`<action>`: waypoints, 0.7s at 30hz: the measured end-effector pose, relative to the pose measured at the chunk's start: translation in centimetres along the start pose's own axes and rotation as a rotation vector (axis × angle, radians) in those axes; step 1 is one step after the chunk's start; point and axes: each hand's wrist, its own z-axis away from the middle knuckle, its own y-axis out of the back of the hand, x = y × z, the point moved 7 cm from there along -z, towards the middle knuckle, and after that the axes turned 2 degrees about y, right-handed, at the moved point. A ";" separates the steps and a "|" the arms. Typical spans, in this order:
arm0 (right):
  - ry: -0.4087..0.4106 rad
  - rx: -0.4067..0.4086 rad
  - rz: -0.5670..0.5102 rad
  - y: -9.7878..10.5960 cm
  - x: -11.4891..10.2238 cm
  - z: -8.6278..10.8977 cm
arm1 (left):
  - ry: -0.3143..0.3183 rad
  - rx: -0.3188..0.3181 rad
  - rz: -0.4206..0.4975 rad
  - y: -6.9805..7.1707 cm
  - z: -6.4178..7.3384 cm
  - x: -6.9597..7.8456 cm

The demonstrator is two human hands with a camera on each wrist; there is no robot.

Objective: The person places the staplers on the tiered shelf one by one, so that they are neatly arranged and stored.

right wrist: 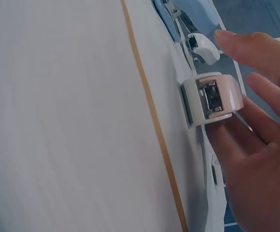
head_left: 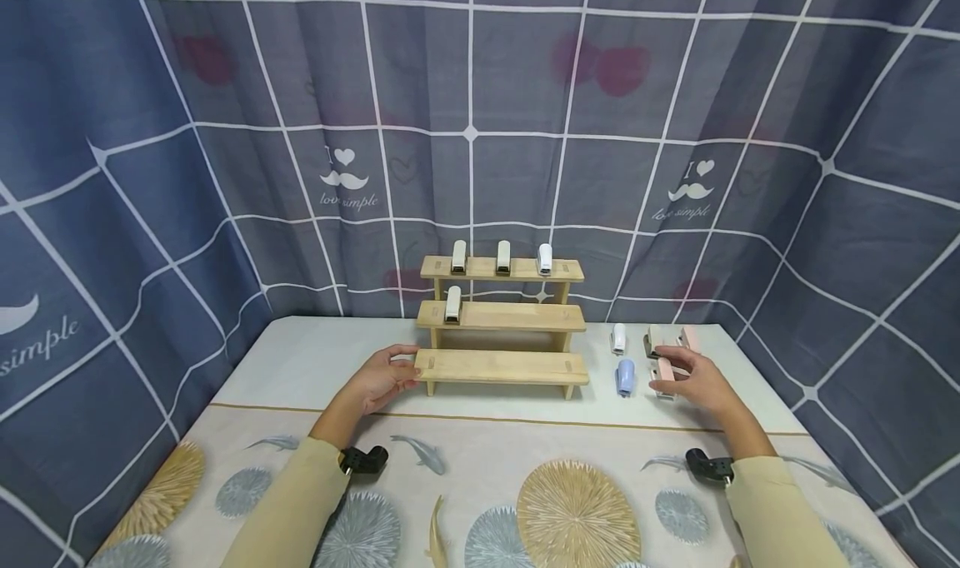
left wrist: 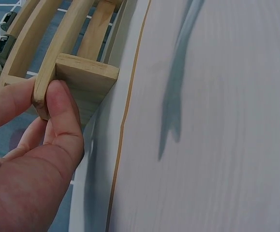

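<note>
My left hand (head_left: pixel 382 376) pinches the left end of the lowest board (head_left: pixel 502 366) of a three-step wooden stand, thumb and fingers around its edge in the left wrist view. Over at the right, my right hand (head_left: pixel 697 378) is spread around a pink-and-white stapler (right wrist: pixel 217 99) standing on the table. Its fingers (right wrist: pixel 260 46) are apart, and whether any touches the stapler cannot be told. Close by stand a blue stapler (head_left: pixel 626 377), a white stapler (head_left: pixel 618 339), a beige stapler (head_left: pixel 652 339) and another pink stapler (head_left: pixel 687 337), partly behind the hand.
Three pale staplers stand on the top board (head_left: pixel 482 270), one at its right end white (head_left: pixel 544 258). One more stapler (head_left: pixel 453 305) is at the left of the middle board (head_left: pixel 517 317). A patterned cloth (head_left: pixel 480 443) covers the table's front; curtains (head_left: pixel 420 168) surround it.
</note>
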 end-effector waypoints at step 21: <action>-0.088 -0.129 0.031 -0.3 1.3 0.4 | -0.012 0.006 0.004 0.2 -0.2 -0.3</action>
